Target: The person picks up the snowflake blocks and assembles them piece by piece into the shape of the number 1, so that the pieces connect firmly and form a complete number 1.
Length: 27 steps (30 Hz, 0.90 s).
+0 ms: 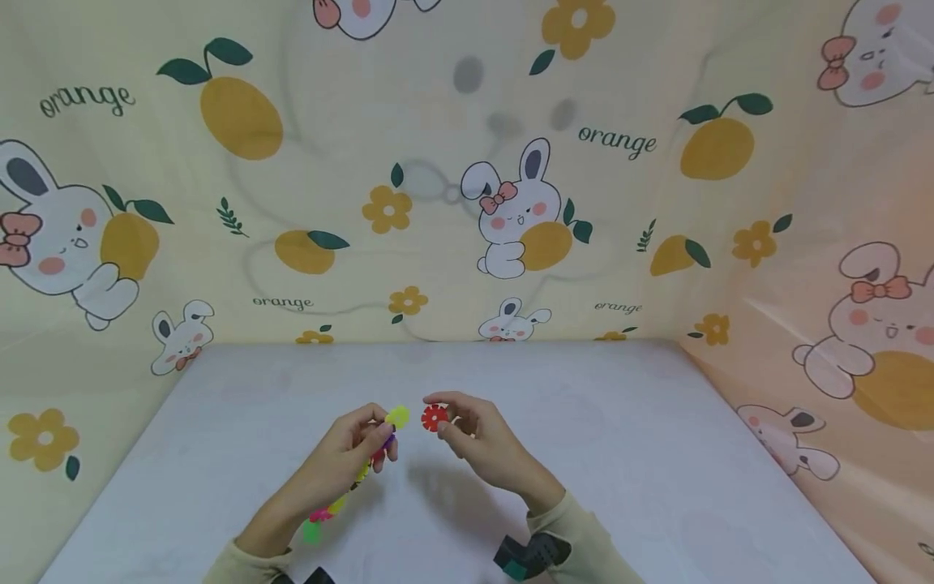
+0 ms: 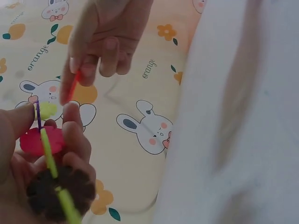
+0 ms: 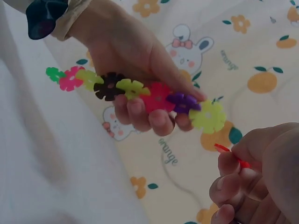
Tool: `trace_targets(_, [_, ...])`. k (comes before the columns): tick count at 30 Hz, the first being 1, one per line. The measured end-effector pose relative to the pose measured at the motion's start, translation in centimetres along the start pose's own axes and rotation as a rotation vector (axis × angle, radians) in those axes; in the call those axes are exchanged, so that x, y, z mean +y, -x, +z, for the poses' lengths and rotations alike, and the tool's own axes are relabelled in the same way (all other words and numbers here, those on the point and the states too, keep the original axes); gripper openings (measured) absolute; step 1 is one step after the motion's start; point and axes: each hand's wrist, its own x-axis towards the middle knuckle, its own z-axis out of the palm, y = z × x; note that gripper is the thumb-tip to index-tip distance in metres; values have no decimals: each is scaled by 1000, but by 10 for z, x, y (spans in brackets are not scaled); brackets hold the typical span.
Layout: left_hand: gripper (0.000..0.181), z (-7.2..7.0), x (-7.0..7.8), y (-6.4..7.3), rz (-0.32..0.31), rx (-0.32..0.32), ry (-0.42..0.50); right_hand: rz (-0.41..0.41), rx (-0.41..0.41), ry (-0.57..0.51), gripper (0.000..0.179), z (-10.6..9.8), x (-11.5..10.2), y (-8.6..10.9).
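My left hand (image 1: pixel 346 454) holds a chain of notched plastic discs (image 3: pixel 156 97) linked edge to edge. In the right wrist view the chain runs from a green disc (image 3: pixel 55 74) through pink, yellow, black and purple ones to a yellow disc (image 3: pixel 208 116) at its upper end. Thumb and fingers pinch it near the purple disc (image 3: pixel 183 102). Facing it, my right hand (image 1: pixel 485 442) pinches a single red notched disc (image 1: pixel 434 418) between thumb and fingertips. A small gap separates the red disc from the yellow end disc.
Both hands are above a white table (image 1: pixel 620 454), which shows their shadows. Behind and beside the table hangs a cream cloth (image 1: pixel 438 97) printed with rabbits, oranges and flowers. A dark wrist device (image 1: pixel 533 556) is on the right sleeve.
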Motion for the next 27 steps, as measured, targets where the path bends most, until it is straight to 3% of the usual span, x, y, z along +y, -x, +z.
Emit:
trace_targets(5, [28,2,0,0,34,-22,-25,-23,16,-24,34,1,-5,2])
trace_targets(12, [51,5,4,2,10,-36,-28,-62,14,-70,34,2,-7,3])
trace_targets(21, [46,6,4,2,65,-63,-28,-125,12,-107,33,4,-11,4])
trace_targets(27, [52,5,1,0,37,-101,-5,-113,2,-116,33,5,-11,5])
